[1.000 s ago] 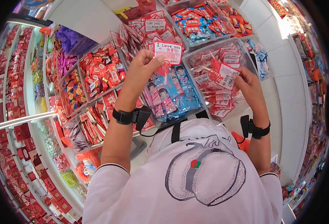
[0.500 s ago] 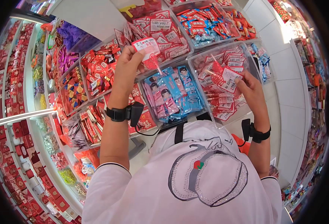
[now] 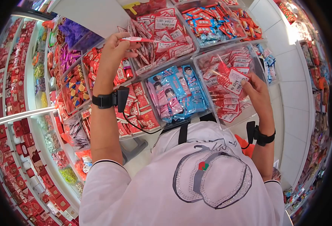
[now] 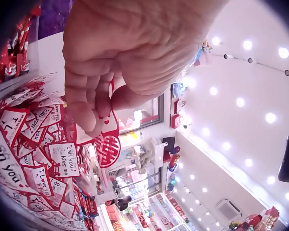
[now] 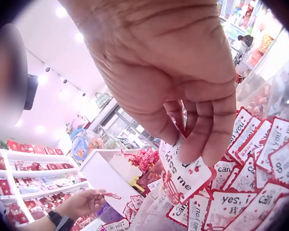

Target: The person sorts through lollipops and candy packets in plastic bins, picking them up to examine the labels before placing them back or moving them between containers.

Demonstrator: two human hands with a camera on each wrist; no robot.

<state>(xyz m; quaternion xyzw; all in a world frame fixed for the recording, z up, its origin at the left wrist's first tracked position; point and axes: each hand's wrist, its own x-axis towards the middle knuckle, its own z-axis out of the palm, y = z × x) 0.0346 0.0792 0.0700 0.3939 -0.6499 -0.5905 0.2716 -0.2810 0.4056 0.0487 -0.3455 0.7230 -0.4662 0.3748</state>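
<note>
My left hand [image 3: 115,51] pinches a wrapped lollipop [image 3: 141,39] by its printed end, held nearly edge-on above a bin of similar packets [image 3: 169,34]. In the left wrist view a red round lattice pattern shows on this lollipop [image 4: 107,150], below the thumb and fingertips. With thumb and fingers, my right hand [image 3: 258,90] holds another wrapped lollipop [image 3: 235,80] over the right clear bin [image 3: 226,122]. "Kiss me" reads on this lollipop's white, red-edged wrapper [image 5: 185,168] in the right wrist view. Several like packets [image 5: 236,204] lie beneath it.
Blue and pink packets [image 3: 177,90] fill the bin between the hands. Further bins hold red sweets [image 3: 203,22] and red packets [image 3: 137,113]. A white panel [image 3: 86,17] stands at the back left; shelves of red boxes [image 3: 34,162] line the left side.
My left hand has moved left and slightly up with its lollipop, whose printed face has turned edge-on. The right hand keeps its lollipop over the right bin, shifting slightly in view.
</note>
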